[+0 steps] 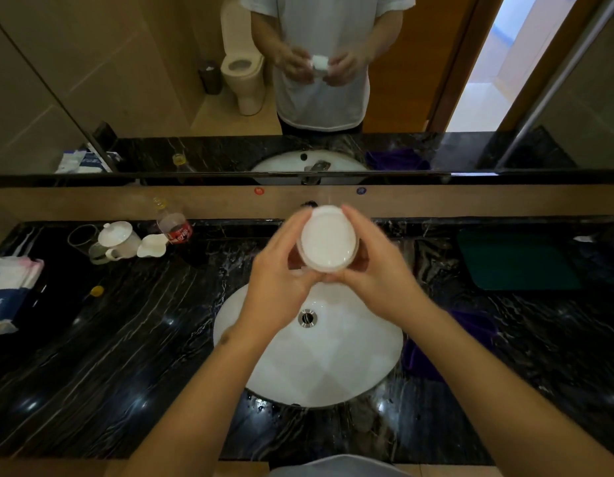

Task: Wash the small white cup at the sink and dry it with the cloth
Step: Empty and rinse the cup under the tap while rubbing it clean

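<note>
Cup (327,239), centre frame, gripped between left hand (276,270) and right hand (374,266); wet fingers could drop it into sink (350,359)

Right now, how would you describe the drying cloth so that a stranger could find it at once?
Start at the round white sink set in the black marble counter. At the sink's right rim, under the right forearm, lies a crumpled purple cloth. The green mat farther back is flat and rectangular; the cloth is bunched and purple.
</note>
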